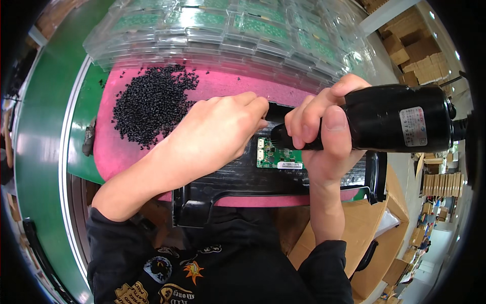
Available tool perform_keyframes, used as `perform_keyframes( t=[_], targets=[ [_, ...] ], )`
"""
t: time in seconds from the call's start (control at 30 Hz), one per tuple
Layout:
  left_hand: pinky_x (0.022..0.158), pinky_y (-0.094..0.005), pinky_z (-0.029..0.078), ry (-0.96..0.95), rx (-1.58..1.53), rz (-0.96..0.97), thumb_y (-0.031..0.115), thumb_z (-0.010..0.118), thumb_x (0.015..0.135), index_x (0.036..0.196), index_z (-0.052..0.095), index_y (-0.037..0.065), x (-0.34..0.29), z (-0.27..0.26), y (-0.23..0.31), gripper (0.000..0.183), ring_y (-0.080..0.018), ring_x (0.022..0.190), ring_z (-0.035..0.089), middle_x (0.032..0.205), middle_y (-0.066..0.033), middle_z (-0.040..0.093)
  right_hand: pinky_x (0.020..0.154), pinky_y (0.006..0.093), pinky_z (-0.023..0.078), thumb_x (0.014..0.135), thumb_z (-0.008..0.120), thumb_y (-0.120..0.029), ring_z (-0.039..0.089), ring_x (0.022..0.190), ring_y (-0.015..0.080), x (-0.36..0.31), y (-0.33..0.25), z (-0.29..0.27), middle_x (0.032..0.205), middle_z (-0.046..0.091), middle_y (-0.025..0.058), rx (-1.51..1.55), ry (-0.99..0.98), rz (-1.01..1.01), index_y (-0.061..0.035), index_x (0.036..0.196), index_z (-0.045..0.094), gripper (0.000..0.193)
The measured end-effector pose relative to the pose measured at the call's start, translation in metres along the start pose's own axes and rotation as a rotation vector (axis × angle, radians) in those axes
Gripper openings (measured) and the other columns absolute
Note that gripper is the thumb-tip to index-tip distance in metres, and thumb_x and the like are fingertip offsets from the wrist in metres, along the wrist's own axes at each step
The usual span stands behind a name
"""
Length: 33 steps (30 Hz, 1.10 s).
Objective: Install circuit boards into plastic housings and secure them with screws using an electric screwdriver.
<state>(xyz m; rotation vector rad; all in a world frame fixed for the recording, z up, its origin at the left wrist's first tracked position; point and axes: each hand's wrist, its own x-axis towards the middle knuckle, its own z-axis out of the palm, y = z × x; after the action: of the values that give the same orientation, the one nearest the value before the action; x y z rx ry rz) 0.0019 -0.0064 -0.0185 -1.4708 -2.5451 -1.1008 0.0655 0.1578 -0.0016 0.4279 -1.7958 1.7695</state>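
Observation:
My right hand wraps round a black electric screwdriver, which lies nearly level with its narrow nose pointing left. That nose is over a small green circuit board with white connectors, hiding part of it; the bit does not show. Beneath the board is a long black plastic panel with raised ends, lying across the pink mat. My left hand is above the panel, left of the screwdriver's nose, fingers bent and pressed together. Whatever its fingertips hold, if anything, is hidden.
A heap of small black screws covers the left of the pink mat. Stacked clear plastic trays with green boards stand at the back. An open cardboard box is at the lower right. A green surface runs along the left.

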Motion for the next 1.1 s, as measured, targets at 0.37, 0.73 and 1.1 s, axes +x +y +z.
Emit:
perform_keyframes(
  t=[0.37, 0.73, 1.1],
  targets=[
    [0.065, -0.0472, 0.054, -0.103, 0.080, 0.012, 0.005, 0.062, 0.084, 0.087, 0.059, -0.004, -0.002, 0.002, -0.008, 0.010, -0.0405, 0.077, 0.066, 0.082, -0.0192, 0.065, 0.045, 0.0280, 0.040, 0.091, 0.057, -0.009, 0.040, 0.045, 0.0119, -0.002, 0.012, 0.003, 0.060, 0.046, 0.0041, -0.056, 0.006, 0.023, -0.0041, 0.114, 0.044, 0.027],
    [0.068, -0.0467, 0.052, -0.137, -0.075, 0.062, 0.006, 0.065, 0.084, 0.091, 0.065, -0.004, 0.002, -0.001, -0.010, 0.012, -0.0415, 0.079, 0.064, 0.083, -0.0213, 0.065, 0.047, 0.0303, 0.039, 0.094, 0.061, -0.021, 0.042, 0.046, 0.0129, -0.005, -0.005, -0.002, 0.061, 0.045, 0.0014, -0.021, -0.015, -0.037, -0.0087, 0.116, 0.045, 0.030],
    [0.059, -0.0420, 0.049, -0.073, -0.163, 0.344, 0.005, 0.071, 0.080, 0.090, 0.062, 0.001, 0.005, 0.004, -0.003, 0.014, -0.0334, 0.068, 0.060, 0.074, -0.0118, 0.058, 0.052, 0.0308, 0.038, 0.099, 0.052, -0.043, 0.042, 0.047, 0.0112, -0.006, -0.051, -0.005, 0.066, 0.046, -0.0022, 0.200, 0.058, -0.062, -0.0153, 0.124, 0.044, 0.038]
  ],
)
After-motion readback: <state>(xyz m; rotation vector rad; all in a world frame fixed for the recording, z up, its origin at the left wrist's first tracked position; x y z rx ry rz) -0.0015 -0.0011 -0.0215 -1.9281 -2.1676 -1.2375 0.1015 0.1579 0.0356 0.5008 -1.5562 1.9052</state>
